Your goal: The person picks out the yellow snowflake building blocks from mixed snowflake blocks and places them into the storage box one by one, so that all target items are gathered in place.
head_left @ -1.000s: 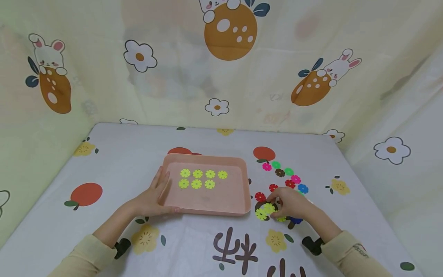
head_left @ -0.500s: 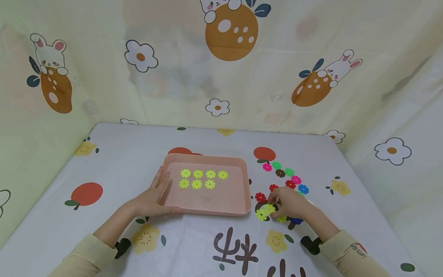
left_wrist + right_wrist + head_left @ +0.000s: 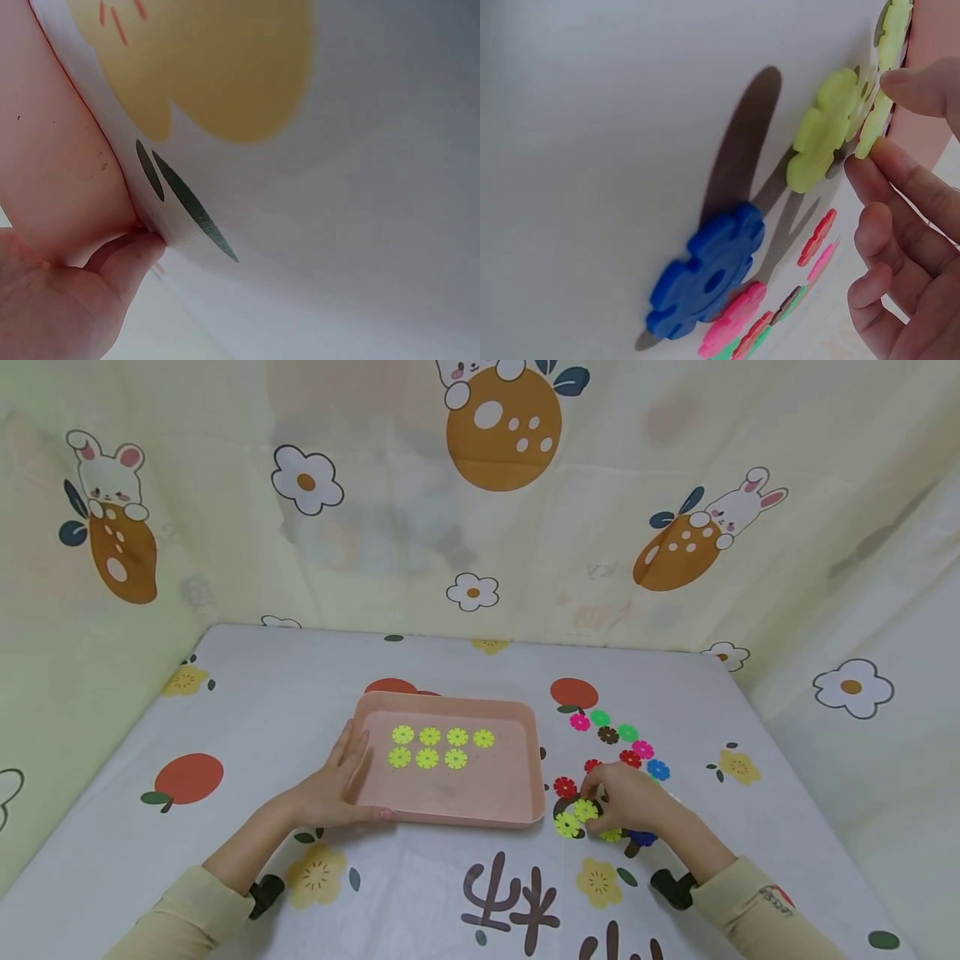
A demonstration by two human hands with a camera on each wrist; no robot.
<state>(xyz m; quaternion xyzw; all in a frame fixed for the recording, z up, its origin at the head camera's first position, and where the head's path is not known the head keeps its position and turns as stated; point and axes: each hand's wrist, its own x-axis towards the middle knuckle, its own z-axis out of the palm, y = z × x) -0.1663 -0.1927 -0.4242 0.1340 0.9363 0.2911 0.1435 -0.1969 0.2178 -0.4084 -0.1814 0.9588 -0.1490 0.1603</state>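
My left hand (image 3: 330, 781) lies spread at the near left corner of a pink tray (image 3: 495, 793), fingers along its left side and thumb against the front edge. Inside the tray, several yellow snowflake discs (image 3: 427, 758) lie flat in two rows. To the right of the tray, my right hand (image 3: 633, 797) pinches a yellow snowflake disc (image 3: 876, 124) between thumb and fingertips. Another yellow disc (image 3: 825, 131) lies on the cloth beside these fingers, and a further one (image 3: 566, 824) is just to their left.
A blue disc (image 3: 709, 277) lies under the right hand's near side. Red (image 3: 565, 787), pink (image 3: 642, 749), green (image 3: 627, 733), brown (image 3: 608, 735) and light blue (image 3: 658, 769) discs spread behind that hand. A printed cloth (image 3: 255, 718) covers the table, with a curtain behind.
Both hands stay where they were, and the tray and discs keep their places. Only a very slight shift of the whole head view shows.
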